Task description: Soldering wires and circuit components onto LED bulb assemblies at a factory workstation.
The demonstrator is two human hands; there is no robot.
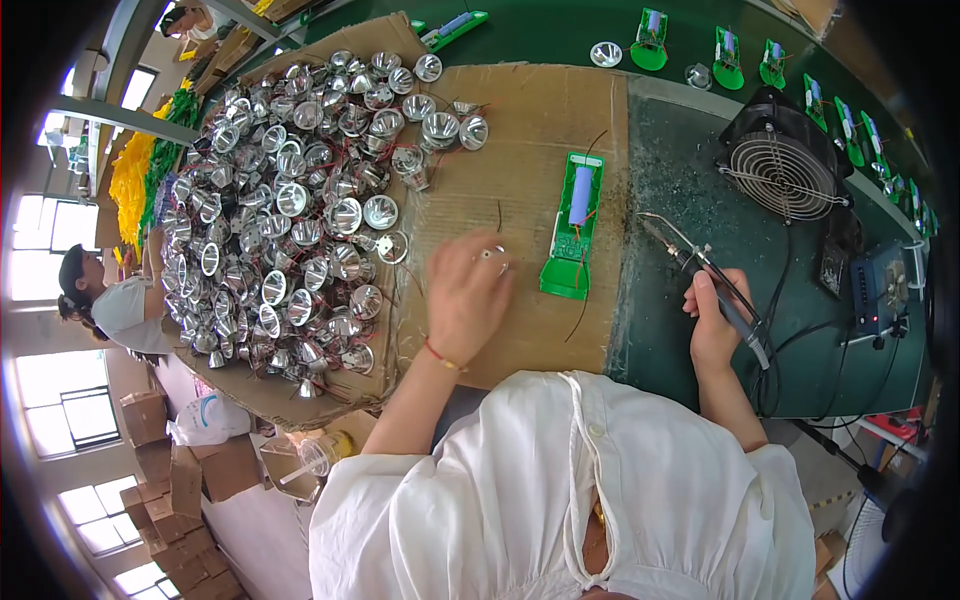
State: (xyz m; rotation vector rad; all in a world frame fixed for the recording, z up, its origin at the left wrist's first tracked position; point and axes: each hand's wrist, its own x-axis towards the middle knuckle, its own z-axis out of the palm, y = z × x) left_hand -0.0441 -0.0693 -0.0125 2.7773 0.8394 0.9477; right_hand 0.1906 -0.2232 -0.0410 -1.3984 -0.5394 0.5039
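White blouse (pixel 450 490): nearest to the camera, filling the lower middle of the view, with loose sleeves.
Green housing (pixel 572 228): lying open side up on the cardboard sheet (pixel 520 110), near its right edge; between both grips and slightly farther ahead, touched by neither.
Inside the housing: violet-blue battery cell (pixel 580 195) in the upper part, circuit board (pixel 569 244) below, red wire beside; one dark wire sticking out past each end.
Right grip (pixel 712 328): closed around the soldering iron (pixel 740 324), with tip directed forward and left, toward the housing but apart from it.
Left grip (pixel 466 288): over the cardboard, fingers curled and blurred, with a small pale round piece (pixel 487 254) at the fingertips; cannot tell if pinched or only touched.
Reflector heap (pixel 290 210): left of the left grip, silver cups piled loosely, thin red wires among them.
Table (pixel 690 150): dark green, speckled near the iron tip.
Fan (pixel 785 170): black, farther right, with round wire guard.
Blue box (pixel 878 290): near the right table edge, with black cables close by.
Iron risk: if hot, could scorch the cell or melt green plastic after a small slip.
Wire risk: could snag on a passing finger and break from the board.
Cable risk: could pull the iron sideways, if caught.
Heap risk: could tangle when tugging one reflector out.
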